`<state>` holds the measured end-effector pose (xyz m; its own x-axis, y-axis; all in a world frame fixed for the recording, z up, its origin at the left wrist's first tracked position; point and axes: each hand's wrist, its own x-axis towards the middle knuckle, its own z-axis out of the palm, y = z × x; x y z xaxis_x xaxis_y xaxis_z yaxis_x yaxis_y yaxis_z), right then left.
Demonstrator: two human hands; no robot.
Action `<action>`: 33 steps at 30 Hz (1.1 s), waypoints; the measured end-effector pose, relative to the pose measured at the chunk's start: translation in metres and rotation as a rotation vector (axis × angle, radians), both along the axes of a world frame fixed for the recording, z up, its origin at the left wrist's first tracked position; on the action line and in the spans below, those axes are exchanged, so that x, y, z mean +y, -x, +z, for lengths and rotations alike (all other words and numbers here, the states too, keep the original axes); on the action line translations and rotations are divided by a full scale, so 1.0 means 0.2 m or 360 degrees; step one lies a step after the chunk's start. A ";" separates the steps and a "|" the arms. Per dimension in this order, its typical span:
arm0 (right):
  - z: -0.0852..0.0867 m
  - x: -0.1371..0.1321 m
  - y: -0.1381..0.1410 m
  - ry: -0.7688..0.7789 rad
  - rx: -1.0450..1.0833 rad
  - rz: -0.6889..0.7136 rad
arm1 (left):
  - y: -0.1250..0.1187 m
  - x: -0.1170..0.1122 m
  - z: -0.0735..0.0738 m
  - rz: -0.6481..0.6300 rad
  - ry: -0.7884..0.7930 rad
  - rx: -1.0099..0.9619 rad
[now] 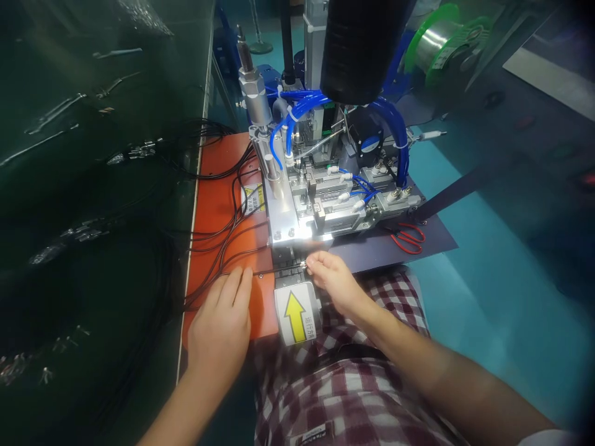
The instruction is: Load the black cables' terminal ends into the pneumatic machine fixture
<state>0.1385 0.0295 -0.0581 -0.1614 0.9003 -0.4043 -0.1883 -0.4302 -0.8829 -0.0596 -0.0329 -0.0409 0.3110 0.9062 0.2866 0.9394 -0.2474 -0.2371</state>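
Note:
A thin black cable (279,269) runs from my left hand (222,316) to my right hand (331,275), crossing the machine's dark track (289,279). My right thumb and forefinger pinch its end, where a small pale or metallic tip shows. My left hand lies low over the orange plate (264,306), fingers curved together on the same cable; the thumb is hidden. Just beyond the hands stands the machine's metal block (284,220). Nearer me, a white cover (296,314) with a yellow arrow wraps the track's front end.
More black cables (227,238) trail across the orange plate to the dark table (116,260) on the left, with small metal parts. Blue air tubes (325,99) arch over the machine. Red-handled scissors or pliers (409,238) lie right. A green wire spool (439,46) hangs behind.

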 end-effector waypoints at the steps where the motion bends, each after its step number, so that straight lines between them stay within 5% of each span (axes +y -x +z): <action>1: 0.00 0.00 0.00 0.0007 0.0003 0.0000 | 0.00 0.00 0.00 0.0000 -0.0007 0.0001; 19: -0.01 -0.02 -0.02 -0.0150 -0.0184 -0.0073 | 0.00 0.00 0.00 -0.0010 -0.0013 0.0001; 25: -0.08 -0.06 -0.17 -0.0119 -0.0246 -0.0264 | -0.01 0.00 0.00 0.0026 -0.0001 0.0001; 33: -0.17 -0.28 -0.37 0.0056 -0.0362 -0.0176 | 0.00 0.02 -0.01 0.0030 0.0042 -0.0125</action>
<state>0.2118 -0.0261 -0.0924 0.0362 0.8921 -0.4503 -0.0340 -0.4492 -0.8928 -0.0603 -0.0298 -0.0426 0.2713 0.9192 0.2855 0.9595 -0.2347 -0.1560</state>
